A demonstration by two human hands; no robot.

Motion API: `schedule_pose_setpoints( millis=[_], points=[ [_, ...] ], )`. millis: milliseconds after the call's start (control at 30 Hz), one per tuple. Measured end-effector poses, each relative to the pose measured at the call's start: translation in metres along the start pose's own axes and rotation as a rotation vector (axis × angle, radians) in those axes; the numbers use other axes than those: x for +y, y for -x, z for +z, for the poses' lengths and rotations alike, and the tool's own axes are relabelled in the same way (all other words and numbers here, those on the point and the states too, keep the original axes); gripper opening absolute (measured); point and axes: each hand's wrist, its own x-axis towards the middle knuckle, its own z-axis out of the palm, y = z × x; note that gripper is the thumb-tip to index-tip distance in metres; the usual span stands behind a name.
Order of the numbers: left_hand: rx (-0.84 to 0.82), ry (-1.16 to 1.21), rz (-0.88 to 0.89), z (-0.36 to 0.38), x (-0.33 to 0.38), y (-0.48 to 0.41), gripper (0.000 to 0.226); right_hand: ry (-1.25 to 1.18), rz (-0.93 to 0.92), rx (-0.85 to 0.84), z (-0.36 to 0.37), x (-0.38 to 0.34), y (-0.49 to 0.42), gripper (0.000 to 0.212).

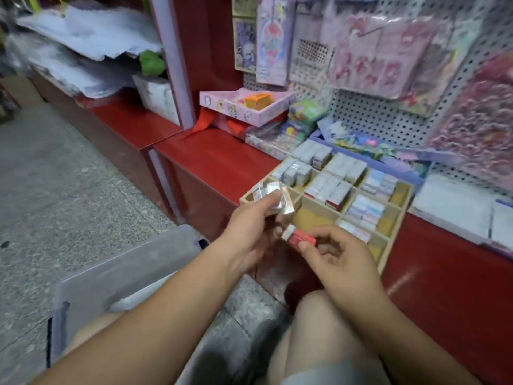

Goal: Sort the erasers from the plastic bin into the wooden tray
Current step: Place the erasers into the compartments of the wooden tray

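Left hand (249, 234) grips wrapped erasers (273, 197); right hand (341, 262) pinches a red eraser (299, 238) just beside it.

- Two hands: left hand (249, 229), right hand (341, 262).
- One red-sleeved eraser (298, 237).
- Several wrapped erasers (273, 195) in one bunch, exact count unclear.
- One wooden tray (311, 215).
- One plastic bin (125, 273).

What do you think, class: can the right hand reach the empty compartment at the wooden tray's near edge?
Probably yes. The right hand, pinching a red eraser, is just short of the empty compartment in the wooden tray, with nothing between. The left hand, holding wrapped erasers, is off to one side.
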Motion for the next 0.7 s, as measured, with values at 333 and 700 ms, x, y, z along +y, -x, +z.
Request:
schedule_pose_setpoints(
  millis=[333,700],
  points=[
    [0.024,-0.09,-0.039,0.043,-0.006,-0.034,0.014,0.083,0.152,0.181,-0.086,0.017,-0.05,0.018],
    [-0.128,0.106,0.032,0.039,0.002,-0.063,0.015,0.678,-0.096,0.063,-0.076,0.015,-0.109,0.01]
  ],
)
